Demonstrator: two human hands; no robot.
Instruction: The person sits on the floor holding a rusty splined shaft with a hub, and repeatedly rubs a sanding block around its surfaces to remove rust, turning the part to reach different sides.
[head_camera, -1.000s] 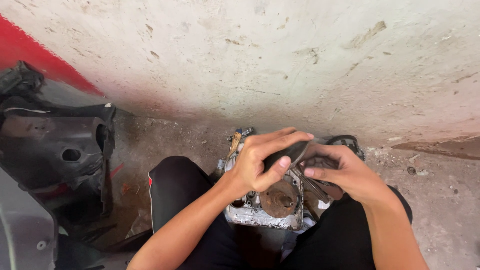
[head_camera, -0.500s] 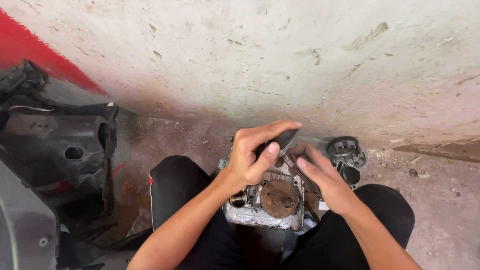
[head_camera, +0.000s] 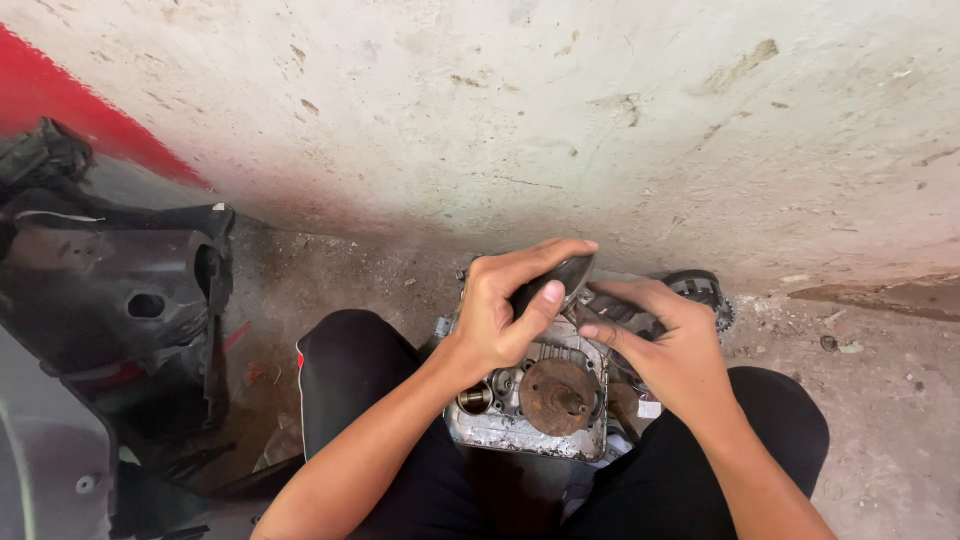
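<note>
One black plastic scooter panel (head_camera: 110, 290) lies at the left on the dirt floor (head_camera: 880, 400). One grimy engine casing (head_camera: 530, 400) sits between the knees; above it, the left hand (head_camera: 505, 315) grasps a dark handle (head_camera: 550, 285), the right hand (head_camera: 665, 345) pinches a small part, hidden.

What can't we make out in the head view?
- Dark part: the left hand wraps it, so its shape stays hidden.
- Engine block: both hands cover its top; legs hide its base.
- Sprocket: mostly behind the right hand.
- Black body panel: cut off by the left edge.
</note>
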